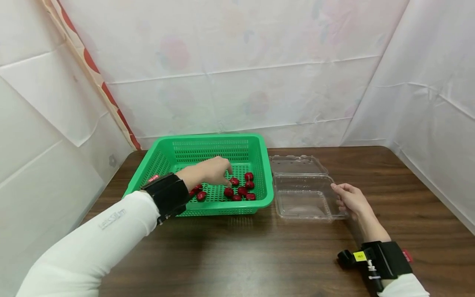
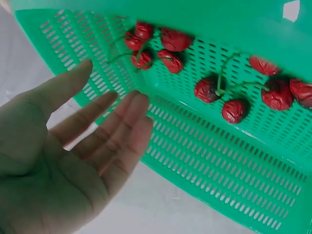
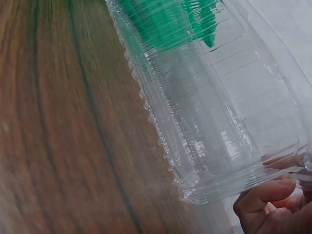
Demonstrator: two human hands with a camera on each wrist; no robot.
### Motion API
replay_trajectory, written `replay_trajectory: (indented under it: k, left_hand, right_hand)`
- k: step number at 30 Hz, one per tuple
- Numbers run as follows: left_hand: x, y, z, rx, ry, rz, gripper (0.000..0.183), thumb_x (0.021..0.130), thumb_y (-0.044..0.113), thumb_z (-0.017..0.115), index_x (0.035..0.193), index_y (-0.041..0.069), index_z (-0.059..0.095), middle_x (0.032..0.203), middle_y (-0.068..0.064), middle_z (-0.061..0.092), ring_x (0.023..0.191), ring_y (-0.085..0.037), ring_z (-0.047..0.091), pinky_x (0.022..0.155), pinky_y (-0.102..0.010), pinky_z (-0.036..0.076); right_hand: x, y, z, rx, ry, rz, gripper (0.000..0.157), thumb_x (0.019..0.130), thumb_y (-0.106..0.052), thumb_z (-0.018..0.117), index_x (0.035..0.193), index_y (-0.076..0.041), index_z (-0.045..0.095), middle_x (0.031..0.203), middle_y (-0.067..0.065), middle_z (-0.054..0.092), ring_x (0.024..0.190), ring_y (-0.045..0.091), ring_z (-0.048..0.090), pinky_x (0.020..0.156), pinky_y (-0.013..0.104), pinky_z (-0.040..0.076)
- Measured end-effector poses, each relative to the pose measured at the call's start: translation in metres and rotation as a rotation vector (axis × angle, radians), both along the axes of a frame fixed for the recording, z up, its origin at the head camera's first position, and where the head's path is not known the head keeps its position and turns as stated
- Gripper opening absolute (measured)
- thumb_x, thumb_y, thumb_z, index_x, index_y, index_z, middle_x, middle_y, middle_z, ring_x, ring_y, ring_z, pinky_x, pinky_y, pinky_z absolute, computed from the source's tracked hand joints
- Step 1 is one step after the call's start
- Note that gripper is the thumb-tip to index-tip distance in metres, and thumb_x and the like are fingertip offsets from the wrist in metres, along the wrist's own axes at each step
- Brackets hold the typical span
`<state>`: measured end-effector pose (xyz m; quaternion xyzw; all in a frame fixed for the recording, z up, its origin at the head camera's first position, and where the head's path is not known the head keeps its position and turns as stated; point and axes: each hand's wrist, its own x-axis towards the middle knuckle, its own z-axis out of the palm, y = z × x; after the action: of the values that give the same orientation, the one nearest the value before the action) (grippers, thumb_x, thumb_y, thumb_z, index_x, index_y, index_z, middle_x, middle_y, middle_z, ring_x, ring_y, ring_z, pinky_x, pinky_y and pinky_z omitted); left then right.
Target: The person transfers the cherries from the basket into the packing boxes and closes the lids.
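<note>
Dark red cherries (image 1: 242,191), some with green stems, lie in a green slotted plastic basket (image 1: 265,181). My left hand (image 1: 213,170) is over the basket, its fingers bent downward near the cherries. In the left wrist view that hand (image 2: 92,141) has its palm showing and its fingers loosely extended, holding nothing, with cherries (image 2: 234,110) beyond the fingertips. To the right of the basket lies a clear plastic clamshell container (image 1: 302,198) with its lid (image 1: 297,166) folded back. My right hand (image 1: 350,200) pinches the container's right rim between thumb and fingers, seen also in the right wrist view.
Basket and container stand side by side on a dark wood-grain table (image 1: 237,251). White sheeting (image 1: 237,82) hangs behind the table and along both sides. The basket's raised walls surround the cherries.
</note>
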<state>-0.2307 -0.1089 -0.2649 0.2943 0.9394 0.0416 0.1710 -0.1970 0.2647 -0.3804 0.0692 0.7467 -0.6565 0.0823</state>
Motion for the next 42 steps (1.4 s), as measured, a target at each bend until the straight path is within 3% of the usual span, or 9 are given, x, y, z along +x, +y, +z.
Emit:
replay_trajectory:
  k: [4,10,27,30,32,34,36,39,42]
  left_hand:
    - [-0.007,0.001,-0.002,-0.029,0.014,-0.069,0.036,0.082,0.015,0.065,0.114,0.003,0.058,0.092,-0.009,0.061,0.075,-0.016,0.057,0.073,-0.029,0.046]
    - [-0.017,-0.001,-0.007,-0.065,0.032,-0.131,0.036,0.082,0.011,0.063,0.117,0.006,0.056,0.106,-0.011,0.058,0.090,-0.021,0.055,0.075,-0.029,0.045]
    - [-0.029,0.008,-0.017,-0.152,-0.072,-0.181,0.033,0.079,0.009,0.067,0.112,0.006,0.061,0.112,-0.009,0.056,0.091,-0.020,0.055,0.072,-0.029,0.046]
    - [-0.030,0.009,-0.018,-0.173,-0.081,-0.188,0.029,0.080,0.010,0.066,0.109,0.007,0.063,0.110,-0.007,0.057,0.094,-0.019,0.055,0.072,-0.028,0.046]
    - [-0.030,0.009,-0.018,-0.176,-0.080,-0.191,0.024,0.080,0.009,0.066,0.104,0.008,0.065,0.102,-0.004,0.059,0.086,-0.016,0.055,0.068,-0.026,0.046]
    - [-0.031,0.009,-0.019,-0.173,-0.090,-0.203,0.003,0.080,0.008,0.066,0.077,0.008,0.065,0.074,0.002,0.053,0.063,-0.011,0.046,0.059,-0.023,0.039]
    - [-0.032,0.009,-0.019,-0.164,-0.097,-0.217,0.031,0.080,0.008,0.066,0.056,0.012,0.046,0.058,0.005,0.030,0.052,-0.009,0.025,0.054,-0.023,0.029]
    - [-0.032,0.009,-0.019,-0.146,-0.112,-0.237,0.049,0.082,0.003,0.062,0.056,0.014,0.022,0.061,0.001,0.010,0.056,-0.015,0.008,0.054,-0.028,0.019]
    - [-0.032,0.009,-0.019,-0.133,-0.099,-0.247,0.048,0.083,-0.002,0.057,0.053,0.015,0.023,0.058,0.002,0.009,0.056,-0.014,0.007,0.055,-0.029,0.017]
  right_hand:
    - [0.001,-0.001,0.000,-0.010,0.002,0.001,0.024,0.091,-0.027,0.049,0.082,-0.007,0.042,0.065,-0.004,0.038,0.048,0.002,0.035,0.042,0.017,0.032]
    - [0.003,-0.002,-0.003,-0.041,-0.002,-0.009,0.022,0.091,-0.026,0.051,0.080,-0.008,0.043,0.063,-0.006,0.039,0.047,0.002,0.035,0.041,0.017,0.032]
    - [0.005,-0.006,-0.003,-0.042,-0.007,-0.023,0.022,0.091,-0.027,0.050,0.080,-0.008,0.043,0.063,-0.005,0.038,0.047,0.002,0.034,0.041,0.017,0.031]
    - [0.004,-0.007,-0.004,-0.043,-0.008,-0.023,0.022,0.091,-0.026,0.050,0.080,-0.008,0.043,0.063,-0.005,0.038,0.047,0.002,0.034,0.041,0.017,0.032]
    - [0.004,-0.008,-0.005,-0.041,-0.009,-0.020,0.022,0.092,-0.026,0.049,0.081,-0.008,0.043,0.063,-0.005,0.038,0.047,0.002,0.034,0.041,0.017,0.032]
    - [0.003,-0.008,-0.006,-0.041,-0.009,-0.018,0.023,0.092,-0.026,0.049,0.081,-0.007,0.043,0.063,-0.005,0.038,0.047,0.002,0.034,0.041,0.017,0.032]
    - [0.003,-0.008,-0.006,-0.039,-0.009,-0.019,0.023,0.092,-0.026,0.049,0.081,-0.007,0.043,0.063,-0.005,0.038,0.047,0.002,0.034,0.041,0.017,0.032]
    - [0.002,-0.009,-0.005,-0.037,-0.009,-0.019,0.023,0.092,-0.026,0.049,0.081,-0.006,0.043,0.063,-0.005,0.038,0.047,0.002,0.034,0.041,0.017,0.032]
    - [0.002,-0.009,-0.004,-0.029,-0.011,-0.013,0.024,0.092,-0.026,0.049,0.081,-0.006,0.043,0.063,-0.005,0.038,0.047,0.002,0.034,0.042,0.017,0.032]
